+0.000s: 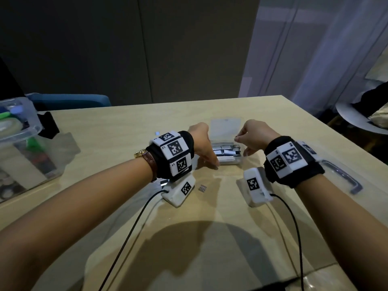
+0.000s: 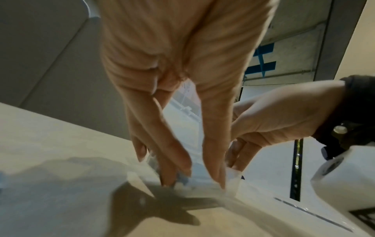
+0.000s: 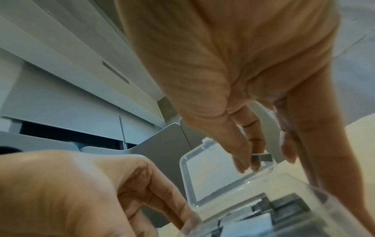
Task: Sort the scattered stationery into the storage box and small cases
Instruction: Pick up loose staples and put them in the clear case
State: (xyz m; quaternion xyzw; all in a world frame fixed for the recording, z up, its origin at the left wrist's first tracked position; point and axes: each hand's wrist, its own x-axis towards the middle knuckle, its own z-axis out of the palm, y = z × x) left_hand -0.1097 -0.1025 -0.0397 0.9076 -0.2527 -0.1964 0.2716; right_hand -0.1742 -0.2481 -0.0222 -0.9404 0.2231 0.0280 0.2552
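Note:
A small clear case [image 1: 227,159] lies at the table's middle with its lid [image 1: 226,127] flipped open away from me; grey staple strips [image 1: 224,151] fill it. My left hand [image 1: 214,162] holds the case's near-left corner between thumb and fingers [image 2: 178,166]. Just above the case's right side, my right hand [image 1: 237,139] pinches one short staple strip [image 3: 261,158] between thumb and fingertips. In the right wrist view the case [image 3: 316,213] and its lid [image 3: 213,170] lie right under that strip. A loose staple strip [image 1: 202,188] lies on the table near my left wrist.
A large clear storage box [image 1: 31,131] with tape and pens stands at the table's left edge. Its flat lid with a grey handle [image 1: 344,177] lies to the right. A black object [image 1: 49,124] sits behind the box. The table edge runs close behind the case.

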